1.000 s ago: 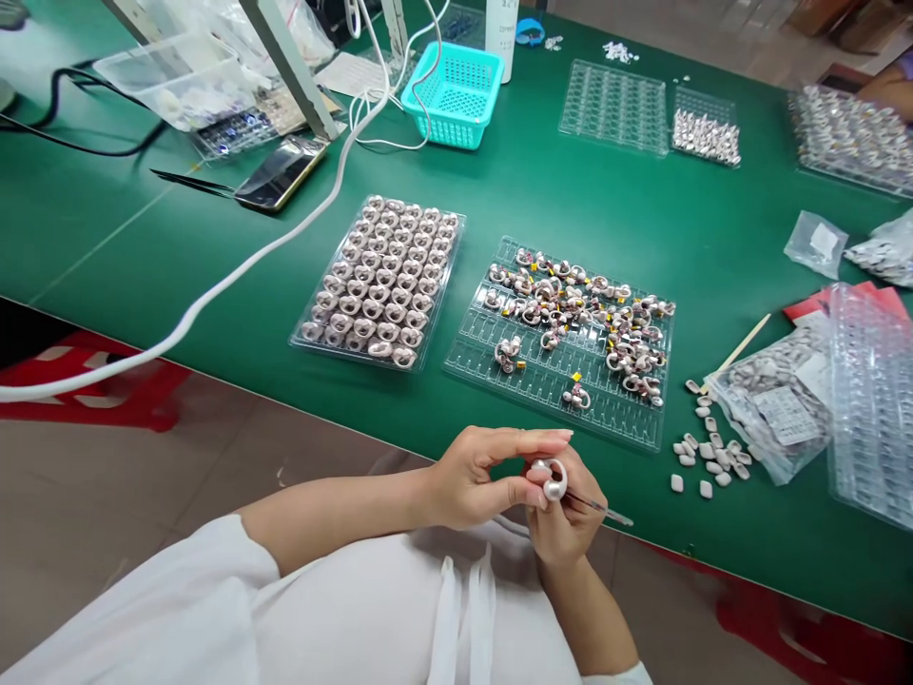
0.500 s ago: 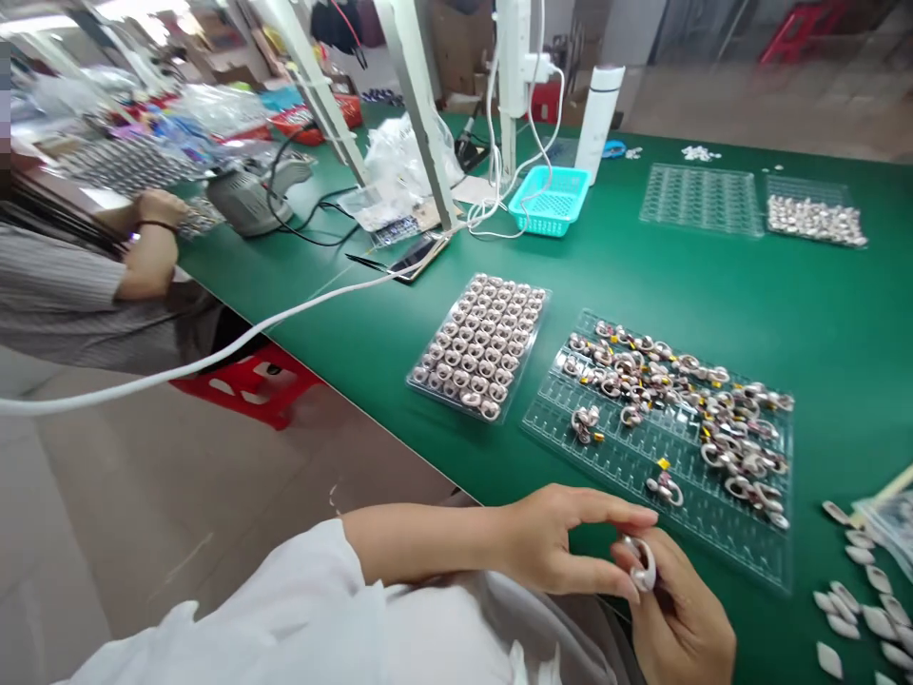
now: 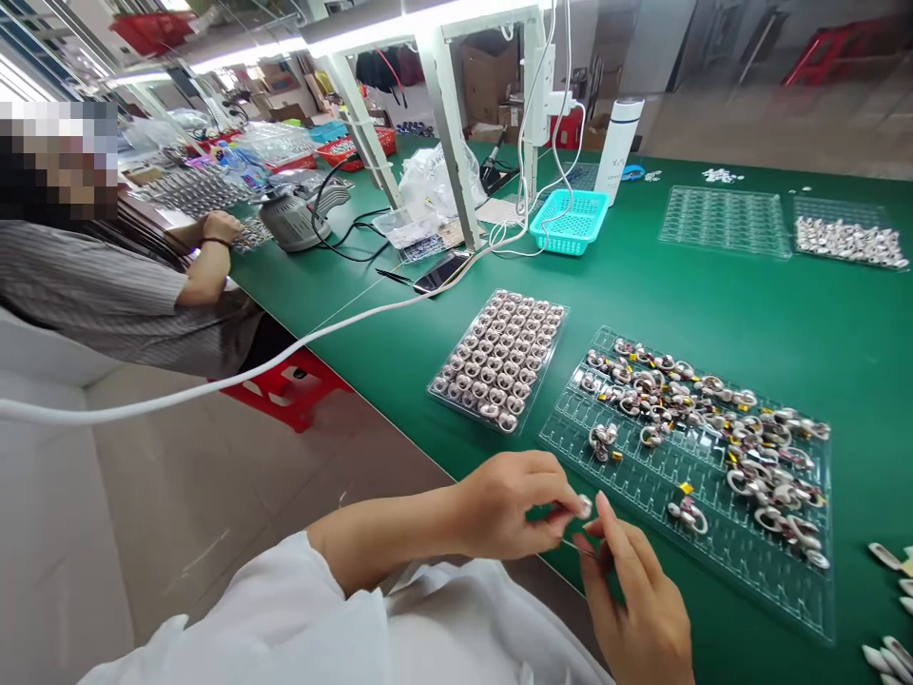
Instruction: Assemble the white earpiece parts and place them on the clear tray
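Observation:
My left hand (image 3: 514,504) is closed in a pinch on a small, shiny, silvery rounded piece (image 3: 585,507); the fingertips hide part of it. Close beside it, my right hand (image 3: 636,604) has its index finger stretched out and the thumb apart from it, with the fingertips near the piece. I make out nothing held in the right hand. Beyond both hands lies a clear ribbed tray (image 3: 742,561) with many silvery ring-shaped pieces (image 3: 756,428), some with yellow tabs. One such piece (image 3: 689,514) lies apart near the tray's front.
Left of that tray stands a tray of silvery rounded parts in rows (image 3: 499,357). Farther back are a turquoise basket (image 3: 571,224), a white bottle (image 3: 619,152), a phone (image 3: 442,273) and clear trays (image 3: 724,224). A white cable (image 3: 314,335) crosses the view. A co-worker's arm (image 3: 206,271) rests at left.
The silvery piece has gone from between both hands into my left fingertips. My right fingers have loosened and straightened. Both hands appear farther left, and the camera view has shifted.

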{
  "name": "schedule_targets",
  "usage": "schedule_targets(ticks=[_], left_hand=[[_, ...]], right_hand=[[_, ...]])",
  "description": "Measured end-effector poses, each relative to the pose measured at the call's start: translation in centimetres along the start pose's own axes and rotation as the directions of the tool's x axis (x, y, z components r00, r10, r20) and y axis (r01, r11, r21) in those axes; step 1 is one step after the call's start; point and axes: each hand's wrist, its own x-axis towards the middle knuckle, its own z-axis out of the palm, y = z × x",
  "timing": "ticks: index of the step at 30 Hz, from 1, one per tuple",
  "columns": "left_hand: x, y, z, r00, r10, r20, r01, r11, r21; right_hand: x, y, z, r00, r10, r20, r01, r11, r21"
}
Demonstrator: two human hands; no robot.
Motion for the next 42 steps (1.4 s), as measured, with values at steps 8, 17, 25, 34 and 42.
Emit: schedule_targets(ticks=[8, 17, 25, 34, 42], left_hand=[[-4.4, -5.5, -7.5, 0.838, -0.071, -0.541, 0.288, 0.9, 0.327], [-4.6, -10.1, -12.5, 0.935, -0.161, -0.316, 0.32, 0.77, 0.552], [-3.6, -9.2, -11.9, 0.943, -0.006, -0.332, 0.225, 0.746, 0.627], [1.6, -3.7, 1.5, 0.973, 0.229, -0.041, -0.208, 0.934, 0.292], [5.5, -5.7, 5.5, 0.996, 0.031, -0.088, 0.012, 0.895, 0.446]], right_hand=[[-0.3, -0.2, -1.0, 0.992, 0.123, -0.027, -0.121, 0.991, 0.059], [0.7, -0.5, -0.5, 0.998, 0.021, -0.06, -0.014, 0.993, 0.119], [-0.6, 0.3, -2.0, 0.987, 0.145, -0.061, -0.135, 0.981, 0.142], [-0.6, 2.3, -5.5, 0.844, 0.43, -0.32, -0.477, 0.875, -0.084], [-1.8, 2.0, -5.6, 0.826, 0.471, -0.31, -0.506, 0.862, -0.037]])
